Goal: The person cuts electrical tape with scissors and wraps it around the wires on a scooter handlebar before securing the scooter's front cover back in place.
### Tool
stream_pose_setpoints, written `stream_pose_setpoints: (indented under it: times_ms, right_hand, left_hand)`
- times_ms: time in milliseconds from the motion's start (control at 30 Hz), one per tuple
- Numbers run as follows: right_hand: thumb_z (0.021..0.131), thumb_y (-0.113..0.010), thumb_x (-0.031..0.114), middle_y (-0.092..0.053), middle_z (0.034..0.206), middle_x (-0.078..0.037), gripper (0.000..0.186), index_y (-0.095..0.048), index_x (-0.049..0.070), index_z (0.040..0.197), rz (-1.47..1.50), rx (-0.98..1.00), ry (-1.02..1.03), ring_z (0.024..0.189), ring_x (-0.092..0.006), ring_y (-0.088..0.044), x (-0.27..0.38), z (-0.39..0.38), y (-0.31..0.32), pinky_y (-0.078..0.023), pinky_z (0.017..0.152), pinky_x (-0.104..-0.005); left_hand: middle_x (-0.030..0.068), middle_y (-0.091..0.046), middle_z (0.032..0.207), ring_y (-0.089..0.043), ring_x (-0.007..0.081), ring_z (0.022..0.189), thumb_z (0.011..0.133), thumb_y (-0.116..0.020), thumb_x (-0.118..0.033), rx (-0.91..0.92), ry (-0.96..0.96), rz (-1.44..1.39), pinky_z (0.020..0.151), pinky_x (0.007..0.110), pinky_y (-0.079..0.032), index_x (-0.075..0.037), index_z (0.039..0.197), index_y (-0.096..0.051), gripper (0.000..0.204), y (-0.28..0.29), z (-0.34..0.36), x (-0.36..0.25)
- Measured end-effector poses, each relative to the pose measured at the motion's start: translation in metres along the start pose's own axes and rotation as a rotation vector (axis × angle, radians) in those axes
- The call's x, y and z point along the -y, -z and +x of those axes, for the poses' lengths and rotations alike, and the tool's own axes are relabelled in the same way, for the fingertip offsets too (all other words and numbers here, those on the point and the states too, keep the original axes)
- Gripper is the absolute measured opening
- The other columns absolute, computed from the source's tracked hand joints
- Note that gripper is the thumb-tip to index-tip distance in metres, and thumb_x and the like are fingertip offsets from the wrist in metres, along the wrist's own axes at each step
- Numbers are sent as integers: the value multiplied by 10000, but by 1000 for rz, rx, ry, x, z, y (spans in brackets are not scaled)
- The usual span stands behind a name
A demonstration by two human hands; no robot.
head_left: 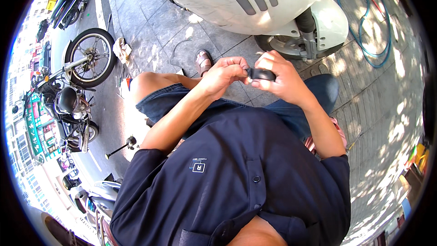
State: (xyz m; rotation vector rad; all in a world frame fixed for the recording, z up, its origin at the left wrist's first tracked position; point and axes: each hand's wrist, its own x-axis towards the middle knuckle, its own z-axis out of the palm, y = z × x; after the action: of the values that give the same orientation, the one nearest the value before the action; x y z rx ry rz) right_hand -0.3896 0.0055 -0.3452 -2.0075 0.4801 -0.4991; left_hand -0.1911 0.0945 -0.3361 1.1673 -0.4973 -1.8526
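My right hand grips a small rounded black part between thumb and fingers, above my lap. My left hand is closed at the left end of that part, its fingertips pinching it at a small pale tip; the detail there is too small to make out. Just beyond my hands stands a white scooter, its front wheel and fork on the tiled pavement. My sandaled foot is below and behind my left hand.
Motorcycles line the street at the left, one with a large front wheel near me. A crumpled rag and scattered tools lie left of my knee. A blue hose lies coiled at the upper right. Colourful items sit at the far right edge.
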Motion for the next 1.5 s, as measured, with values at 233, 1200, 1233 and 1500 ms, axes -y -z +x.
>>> stream_pose_setpoints:
  times_ms: [233, 1200, 1233, 1500]
  right_hand:
    - [794, -735, 291, -522, 968, -55, 274, -574, 74, 839, 1302, -247, -95, 1070, -217, -475, -14, -22, -14, -377, 955, -386]
    - [784, -685, 59, -611, 1146, -131, 446, -560, 36, 1211, 90, -277, 181, 884, -230, -622, 32, 8, 19, -529, 744, -306]
    - [777, -702, 78, -596, 1179, -128, 485, -555, 51, 1238, 146, -146, 105, 889, -237, -619, 36, 11, 17, -534, 743, -308]
    - [679, -814, 223, -595, 1070, -93, 587, -558, 56, 1180, 193, -242, -3, 894, -236, -613, 34, 2, -28, -510, 763, -355]
  left_hand:
    - [135, -608, 853, -601, 284, 821, 790, -533, -99, 65, 9, -470, 800, 332, -449, -14, 861, -575, 118, -41, -9, -15]
    - [135, -580, 815, -570, 280, 846, 808, -584, -205, 237, -358, 87, 818, 408, -416, -32, 811, -554, 176, -15, -60, -65]
    - [139, -576, 812, -568, 278, 832, 807, -584, -205, 223, -311, 14, 786, 391, -425, -29, 829, -560, 178, -13, -60, -60]
    - [123, -543, 830, -521, 197, 671, 813, -576, -162, 147, -80, -313, 608, 302, -404, -22, 878, -549, 157, -1, -60, -40]
